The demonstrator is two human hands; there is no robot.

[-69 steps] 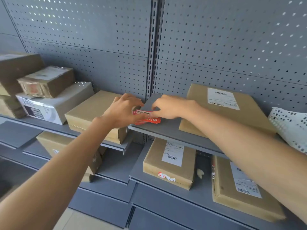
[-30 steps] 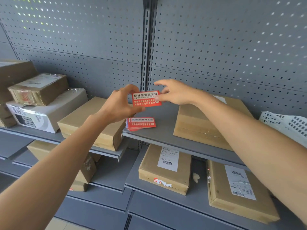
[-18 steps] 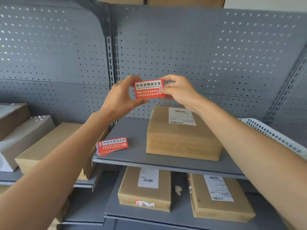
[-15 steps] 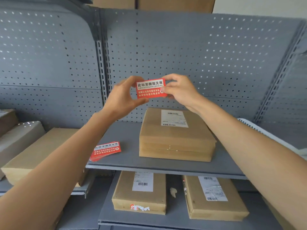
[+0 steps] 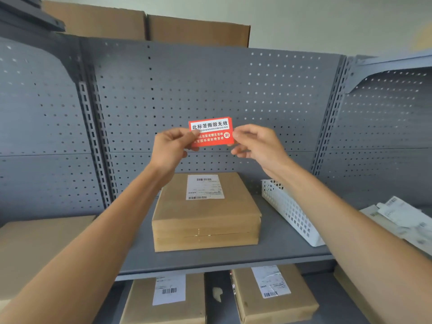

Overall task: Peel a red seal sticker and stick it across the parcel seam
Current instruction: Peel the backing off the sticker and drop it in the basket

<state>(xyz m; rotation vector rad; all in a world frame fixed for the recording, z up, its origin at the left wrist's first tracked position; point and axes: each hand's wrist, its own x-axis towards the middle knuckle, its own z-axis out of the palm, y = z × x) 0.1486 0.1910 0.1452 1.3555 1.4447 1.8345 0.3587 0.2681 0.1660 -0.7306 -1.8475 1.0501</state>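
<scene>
A red seal sticker [image 5: 211, 131] with white and black print is held up in front of the grey pegboard. My left hand [image 5: 171, 148] pinches its left end and my right hand [image 5: 254, 143] pinches its right end. Below both hands a brown cardboard parcel [image 5: 205, 216] with a white shipping label lies flat on the grey shelf [image 5: 210, 258]. A horizontal seam runs along the parcel's front face. Both hands are well above the parcel.
A white perforated plastic basket [image 5: 289, 211] lies right of the parcel. Paper-wrapped packets [image 5: 402, 220] sit at far right. Another brown box [image 5: 30, 249] is at left. Two labelled parcels [image 5: 168, 298] [image 5: 273, 293] lie on the lower shelf. Cardboard boxes [image 5: 145, 26] stand atop the rack.
Both hands lifted one sticker off the stack on the shelf and raised it. My view tilted up and shifted right, so the stack of stickers is out of frame.
</scene>
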